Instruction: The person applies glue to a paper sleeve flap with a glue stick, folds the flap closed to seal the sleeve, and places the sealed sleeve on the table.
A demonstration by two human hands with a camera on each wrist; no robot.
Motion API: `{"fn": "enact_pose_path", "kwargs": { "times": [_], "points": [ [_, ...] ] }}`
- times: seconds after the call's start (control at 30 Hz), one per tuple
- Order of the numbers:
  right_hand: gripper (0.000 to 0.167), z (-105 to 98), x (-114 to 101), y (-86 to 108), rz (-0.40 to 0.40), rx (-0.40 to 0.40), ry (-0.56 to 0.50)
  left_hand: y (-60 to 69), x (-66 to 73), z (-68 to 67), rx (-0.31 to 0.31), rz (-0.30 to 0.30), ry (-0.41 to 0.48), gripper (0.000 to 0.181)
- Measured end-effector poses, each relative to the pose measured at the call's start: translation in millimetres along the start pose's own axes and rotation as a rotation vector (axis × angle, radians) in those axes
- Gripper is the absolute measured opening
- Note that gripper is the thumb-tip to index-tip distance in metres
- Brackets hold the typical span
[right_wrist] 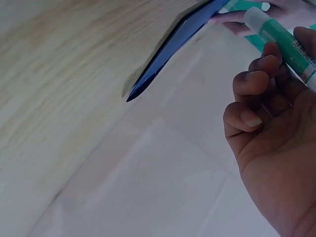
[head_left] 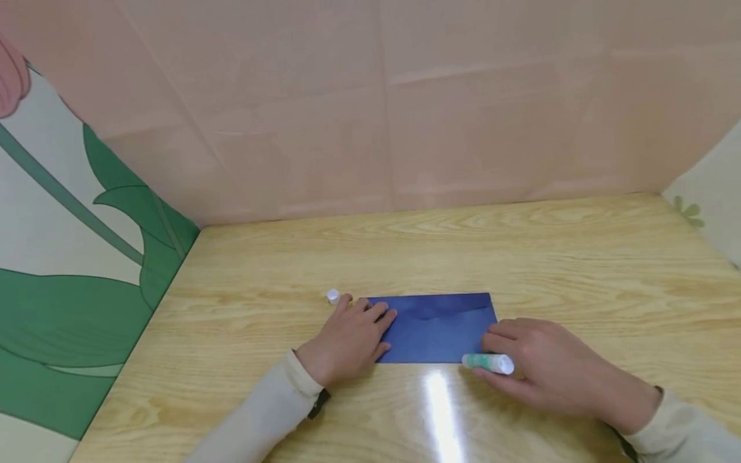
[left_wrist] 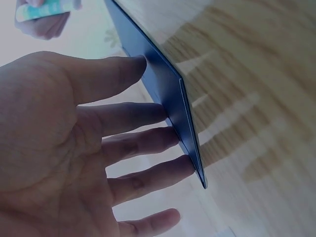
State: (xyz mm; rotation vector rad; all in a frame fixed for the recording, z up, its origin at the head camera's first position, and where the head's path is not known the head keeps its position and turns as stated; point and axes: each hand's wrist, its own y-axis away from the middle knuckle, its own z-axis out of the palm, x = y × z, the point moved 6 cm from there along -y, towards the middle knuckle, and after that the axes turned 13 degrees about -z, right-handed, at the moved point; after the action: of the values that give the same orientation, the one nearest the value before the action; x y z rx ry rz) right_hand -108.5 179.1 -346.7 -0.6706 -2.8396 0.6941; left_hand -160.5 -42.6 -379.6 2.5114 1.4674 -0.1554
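Observation:
A dark blue envelope [head_left: 437, 331] lies flat on the wooden table, its long flap edge toward the back. On its left end rests my left hand [head_left: 356, 337], fingers spread and fairly straight; the left wrist view shows the thumb and fingertips touching the envelope [left_wrist: 165, 84]. My right hand [head_left: 544, 366] grips a green and white glue stick [head_left: 488, 363] between thumb and curled fingers, near the envelope's front right corner. In the right wrist view the glue stick [right_wrist: 284, 42] has a white end pointing away from the palm. Its small white cap [head_left: 332, 296] stands just beyond my left fingers.
The wood-grain table [head_left: 260, 263] extends around the envelope on all sides. A pink covered wall [head_left: 382, 128] closes off the back. A panel with green leaves [head_left: 64, 321] borders the left, and a pale panel [head_left: 714, 199] the right.

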Motion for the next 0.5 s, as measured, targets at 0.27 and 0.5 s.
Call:
{"fn": "enact_pose_path", "kwargs": {
  "times": [0.27,0.5],
  "points": [
    [0.022,-0.3,-1.2,-0.9,-0.004,-0.003,-0.001,1.7,1.6,-3.5,0.022,-0.006,0.015,0.052],
    [0.022,0.1,-1.8,1.0,0.005,-0.014,0.002,2.1,3.2,-4.9,0.053,0.014,0.005,0.051]
  ]
}}
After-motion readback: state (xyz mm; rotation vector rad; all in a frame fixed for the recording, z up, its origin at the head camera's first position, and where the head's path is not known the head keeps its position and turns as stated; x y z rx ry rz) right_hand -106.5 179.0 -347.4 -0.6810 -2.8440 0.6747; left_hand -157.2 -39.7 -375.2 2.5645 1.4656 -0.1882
